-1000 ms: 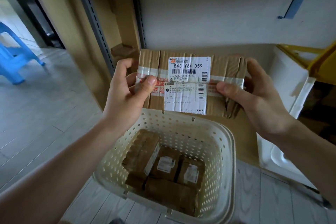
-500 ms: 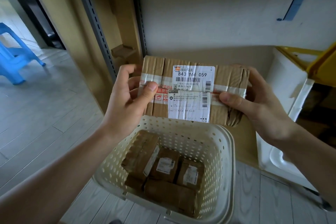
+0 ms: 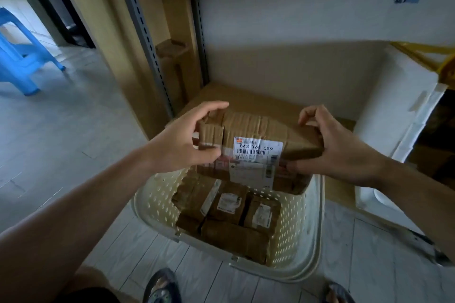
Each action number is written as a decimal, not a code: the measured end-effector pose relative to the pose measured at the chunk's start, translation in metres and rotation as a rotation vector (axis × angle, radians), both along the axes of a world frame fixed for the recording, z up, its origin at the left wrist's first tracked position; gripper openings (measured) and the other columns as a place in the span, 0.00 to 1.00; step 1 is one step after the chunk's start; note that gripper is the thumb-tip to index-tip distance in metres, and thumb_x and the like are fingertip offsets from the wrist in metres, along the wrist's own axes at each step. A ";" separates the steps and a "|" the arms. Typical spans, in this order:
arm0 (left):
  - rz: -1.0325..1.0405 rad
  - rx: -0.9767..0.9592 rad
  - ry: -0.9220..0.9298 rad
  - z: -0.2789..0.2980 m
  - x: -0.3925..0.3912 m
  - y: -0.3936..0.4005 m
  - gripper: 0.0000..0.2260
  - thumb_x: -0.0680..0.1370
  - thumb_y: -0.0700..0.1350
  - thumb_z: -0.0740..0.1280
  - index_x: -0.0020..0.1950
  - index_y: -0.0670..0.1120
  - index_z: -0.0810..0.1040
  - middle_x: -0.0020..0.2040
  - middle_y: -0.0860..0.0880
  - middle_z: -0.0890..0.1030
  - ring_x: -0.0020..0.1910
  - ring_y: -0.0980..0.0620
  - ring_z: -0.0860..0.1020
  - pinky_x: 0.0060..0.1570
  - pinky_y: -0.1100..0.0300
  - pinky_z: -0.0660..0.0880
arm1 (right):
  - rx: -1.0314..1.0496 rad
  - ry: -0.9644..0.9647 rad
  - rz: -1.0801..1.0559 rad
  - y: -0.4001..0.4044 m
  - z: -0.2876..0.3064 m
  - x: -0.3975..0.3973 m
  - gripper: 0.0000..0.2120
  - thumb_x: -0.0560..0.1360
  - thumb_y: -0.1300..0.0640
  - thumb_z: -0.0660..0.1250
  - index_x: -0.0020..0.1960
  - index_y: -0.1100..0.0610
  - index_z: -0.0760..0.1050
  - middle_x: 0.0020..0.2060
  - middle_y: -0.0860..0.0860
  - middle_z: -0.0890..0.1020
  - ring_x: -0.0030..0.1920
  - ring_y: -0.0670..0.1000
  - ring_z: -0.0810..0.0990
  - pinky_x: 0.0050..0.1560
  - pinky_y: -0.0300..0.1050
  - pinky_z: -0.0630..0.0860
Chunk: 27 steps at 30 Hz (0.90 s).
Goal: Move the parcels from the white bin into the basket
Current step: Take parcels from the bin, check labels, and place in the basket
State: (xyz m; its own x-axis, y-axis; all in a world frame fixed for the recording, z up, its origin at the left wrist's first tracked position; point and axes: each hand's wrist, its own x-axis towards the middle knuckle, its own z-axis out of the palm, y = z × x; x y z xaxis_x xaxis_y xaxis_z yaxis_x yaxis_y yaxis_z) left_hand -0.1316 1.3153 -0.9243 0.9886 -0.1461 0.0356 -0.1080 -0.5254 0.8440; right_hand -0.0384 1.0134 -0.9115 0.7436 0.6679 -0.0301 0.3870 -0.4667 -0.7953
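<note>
A brown taped cardboard parcel [image 3: 256, 128] with a white label reading 843 Y64 059 tilts over the far rim of the cream perforated basket [image 3: 317, 229]. My left hand [image 3: 182, 142] holds its left end, thumb on the front face and fingers over the top. My right hand [image 3: 344, 150] pinches its right end the same way. Several smaller brown parcels [image 3: 229, 204] lie on the basket's bottom. The white bin [image 3: 398, 96] stands at the right, and its inside is hidden.
The basket sits on a pale plank floor in front of a flat cardboard sheet [image 3: 258, 98] on a low shelf. A metal shelf upright [image 3: 145, 39] rises at the left, with a blue plastic stool [image 3: 22, 61] beyond. A yellow frame [image 3: 428, 54] tops the bin. My sandalled foot [image 3: 161, 285] is near the basket.
Both hands have lowered the parcel from chest height down to the basket's far rim and tipped its label face toward me. My view has dropped too.
</note>
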 end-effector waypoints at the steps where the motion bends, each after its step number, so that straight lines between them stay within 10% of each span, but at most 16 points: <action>1: -0.022 0.073 0.056 -0.004 0.000 0.002 0.37 0.74 0.44 0.76 0.78 0.59 0.62 0.64 0.57 0.74 0.62 0.56 0.77 0.58 0.50 0.81 | -0.052 0.000 0.020 0.002 -0.005 -0.001 0.34 0.65 0.56 0.84 0.57 0.44 0.63 0.51 0.52 0.80 0.42 0.50 0.84 0.36 0.44 0.82; 6: -0.031 0.382 0.117 -0.023 0.006 0.010 0.41 0.70 0.51 0.79 0.79 0.56 0.62 0.73 0.58 0.69 0.73 0.58 0.66 0.74 0.52 0.65 | -0.182 0.061 0.110 0.011 -0.028 0.003 0.31 0.67 0.48 0.82 0.57 0.40 0.63 0.50 0.52 0.82 0.44 0.50 0.85 0.43 0.51 0.85; 18: -0.232 0.582 0.461 -0.099 0.013 0.000 0.25 0.74 0.45 0.74 0.68 0.53 0.68 0.57 0.53 0.73 0.54 0.52 0.75 0.47 0.61 0.75 | -0.687 0.047 0.333 0.044 -0.095 -0.015 0.33 0.71 0.50 0.79 0.66 0.46 0.60 0.54 0.47 0.76 0.48 0.46 0.78 0.45 0.42 0.78; 27: -0.389 0.903 0.430 -0.139 0.019 -0.009 0.30 0.68 0.56 0.80 0.67 0.54 0.75 0.61 0.53 0.78 0.59 0.52 0.76 0.56 0.56 0.76 | -1.020 -0.153 0.503 0.069 -0.141 -0.037 0.43 0.68 0.41 0.80 0.74 0.55 0.64 0.59 0.53 0.79 0.53 0.55 0.80 0.47 0.48 0.78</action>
State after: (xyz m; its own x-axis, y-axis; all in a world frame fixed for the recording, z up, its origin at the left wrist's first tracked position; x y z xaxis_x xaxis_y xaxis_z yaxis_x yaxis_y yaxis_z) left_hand -0.1125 1.3065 -1.0629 0.7720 -0.2520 -0.5835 -0.1890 -0.9675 0.1678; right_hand -0.0756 1.0824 -1.0527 0.4418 0.6070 -0.6605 0.7725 -0.6317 -0.0639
